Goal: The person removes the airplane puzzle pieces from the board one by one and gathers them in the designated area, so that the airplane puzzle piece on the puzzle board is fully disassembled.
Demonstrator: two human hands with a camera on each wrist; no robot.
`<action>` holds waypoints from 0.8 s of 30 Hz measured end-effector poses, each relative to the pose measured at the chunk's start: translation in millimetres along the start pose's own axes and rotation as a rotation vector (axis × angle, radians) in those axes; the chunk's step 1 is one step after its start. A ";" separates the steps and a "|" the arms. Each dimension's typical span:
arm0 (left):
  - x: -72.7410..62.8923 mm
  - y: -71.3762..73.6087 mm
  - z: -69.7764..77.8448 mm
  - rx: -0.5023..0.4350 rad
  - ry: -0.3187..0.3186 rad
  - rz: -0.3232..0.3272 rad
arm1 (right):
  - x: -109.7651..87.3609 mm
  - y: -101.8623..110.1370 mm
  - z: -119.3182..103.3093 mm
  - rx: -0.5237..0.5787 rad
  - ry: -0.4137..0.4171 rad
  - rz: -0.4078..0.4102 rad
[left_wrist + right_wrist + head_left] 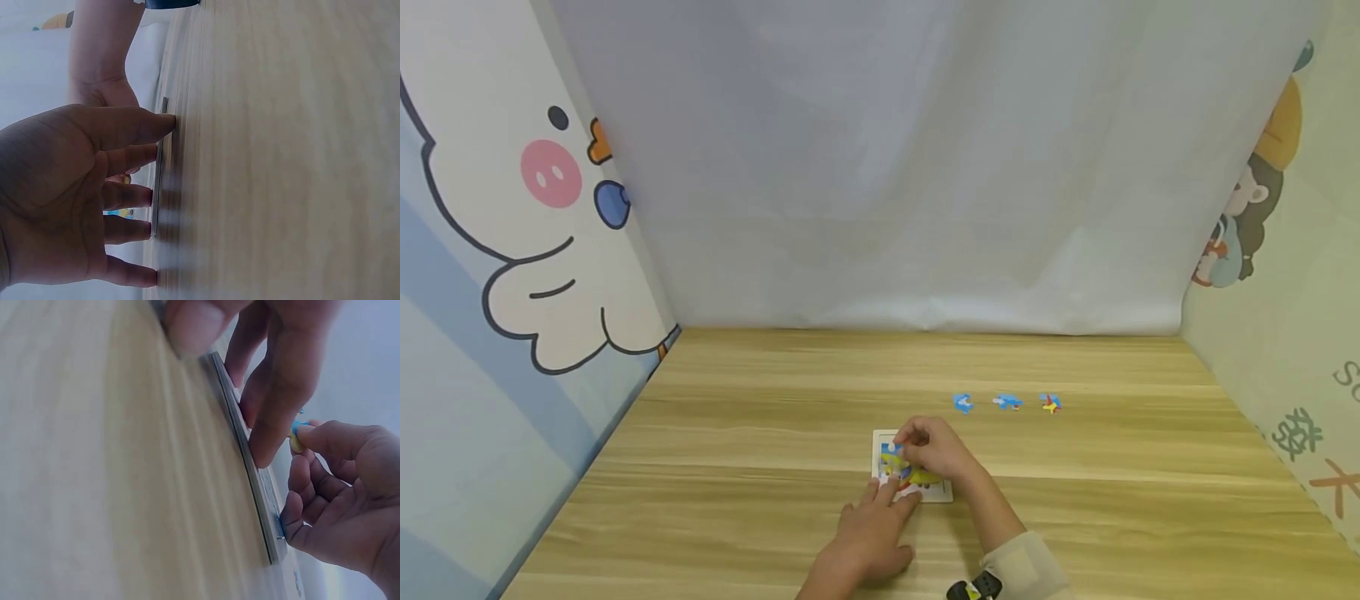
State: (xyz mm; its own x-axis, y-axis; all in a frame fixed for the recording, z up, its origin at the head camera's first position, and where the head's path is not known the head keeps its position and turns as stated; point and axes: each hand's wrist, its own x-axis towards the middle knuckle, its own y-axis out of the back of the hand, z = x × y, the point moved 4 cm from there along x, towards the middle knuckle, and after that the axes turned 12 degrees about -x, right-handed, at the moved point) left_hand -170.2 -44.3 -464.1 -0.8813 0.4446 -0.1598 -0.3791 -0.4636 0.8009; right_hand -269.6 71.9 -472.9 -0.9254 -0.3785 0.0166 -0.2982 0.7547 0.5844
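Note:
A small jigsaw board [942, 493] with a pale frame lies flat on the table, its picture showing yellow, blue and red. Spread over its lower left is my left hand [874, 533]; in the left wrist view its fingers are fairly straight, fingertips on or beside the board's edge. My right hand [936, 450] is above the board's upper right. Between thumb and forefinger it pinches a blue and yellow jigsaw piece [295, 439], seen in the right wrist view. The hands cover part of the picture, so I cannot tell whether the piece touches the board.
Three loose jigsaw pieces lie in a row beyond the board: a blue one [962, 403], a blue and white one [1007, 402] and a blue, red and yellow one [1051, 404]. A grey-white sheet [925, 208] hangs behind the wooden table [737, 500].

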 end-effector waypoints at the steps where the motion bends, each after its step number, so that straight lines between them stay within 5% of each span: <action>1: 0.3 0.1 0.0 0.002 0.000 0.001 | 0.1 0.1 0.4 0.004 0.002 0.001; 24: -2.6 1.2 1.5 -0.013 -0.004 0.038 | -12.5 11.0 2.4 0.080 0.010 0.051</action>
State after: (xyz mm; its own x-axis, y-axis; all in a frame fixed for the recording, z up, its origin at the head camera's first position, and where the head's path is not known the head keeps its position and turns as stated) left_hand -168.0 -44.8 -461.8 -0.8941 0.4297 -0.1266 -0.3488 -0.4904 0.7986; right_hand -261.9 86.3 -468.7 -0.9377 -0.3435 0.0526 -0.2689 0.8133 0.5160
